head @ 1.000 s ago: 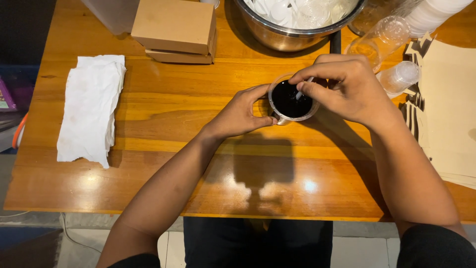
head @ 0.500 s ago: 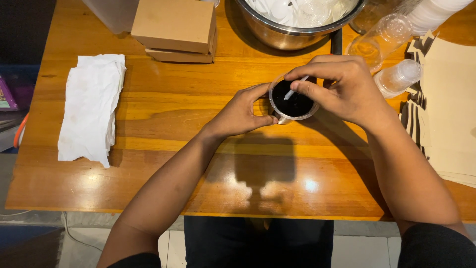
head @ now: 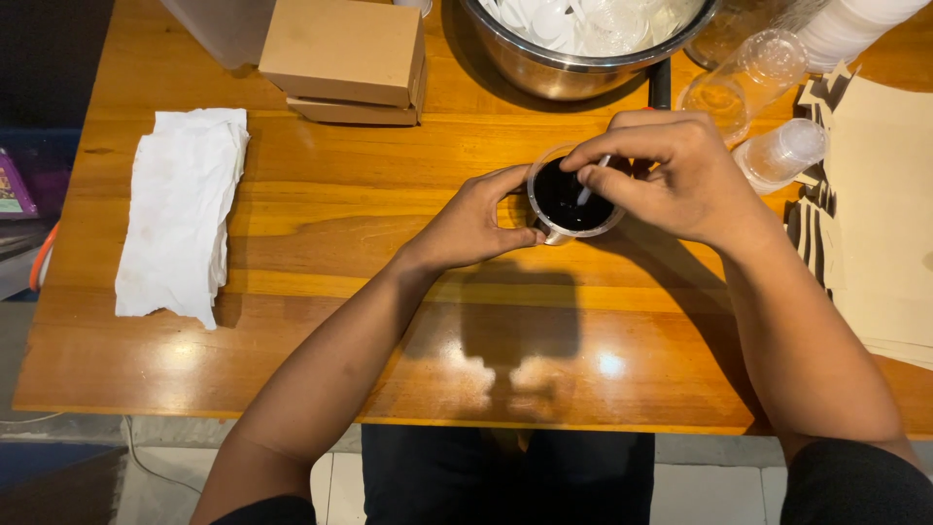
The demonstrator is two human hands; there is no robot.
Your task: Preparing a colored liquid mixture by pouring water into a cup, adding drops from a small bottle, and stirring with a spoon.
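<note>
We seem to be at a food or drink prep spot: a varnished wooden table carries a steel bowl of small plastic lids, clear plastic cups, 2 stacked cardboard boxes and a white cloth.

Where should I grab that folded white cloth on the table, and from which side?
Take the white cloth by its long right edge, coming from the right, probably pinching the layers together. It lies flat and folded on the wooden table, and bare wood lies along that side; the far end sits near the cardboard boxes.
</note>
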